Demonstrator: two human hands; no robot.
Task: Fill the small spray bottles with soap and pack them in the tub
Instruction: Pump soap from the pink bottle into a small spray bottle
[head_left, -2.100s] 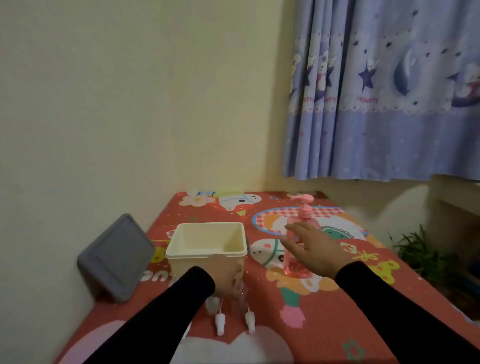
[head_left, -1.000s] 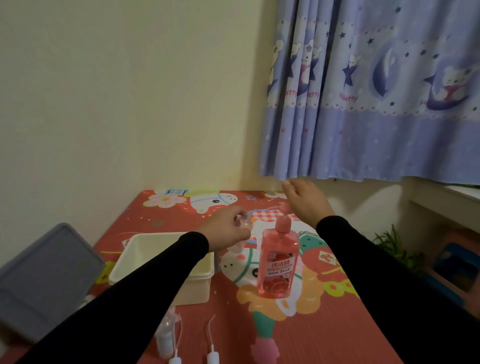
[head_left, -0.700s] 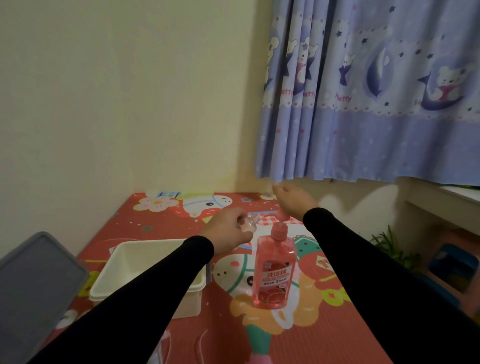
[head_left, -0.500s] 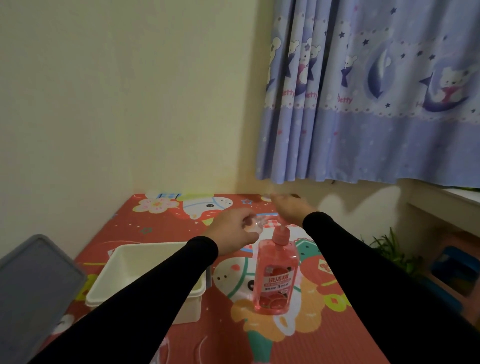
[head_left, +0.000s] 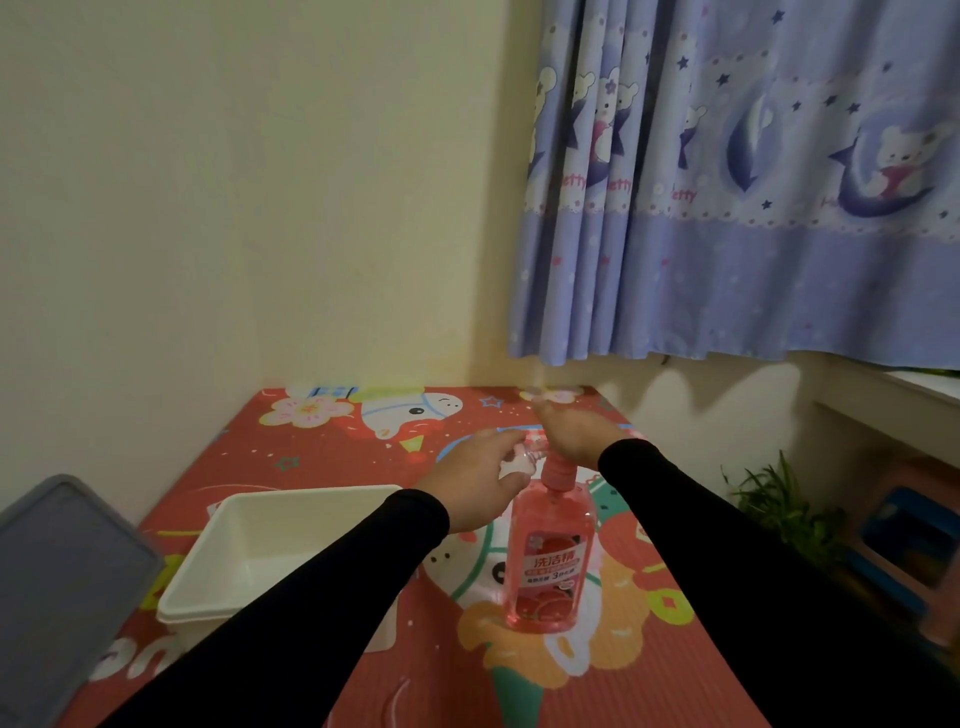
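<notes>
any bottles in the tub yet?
No, the tub shows only its bare white inside; the left hand holds a small bottle by the pump.

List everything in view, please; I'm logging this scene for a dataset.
soap bottle: one, pink, pump top, upright on the mat
small spray bottle: one, clear, held beside the pump
tub: one, cream, left of the soap bottle
lid: one, grey, tilted, far left
mat: one, red cartoon print
curtain: one, blue, upper right
plant: one, green, right
left hand: grips the small spray bottle
right hand: over the pump
</notes>
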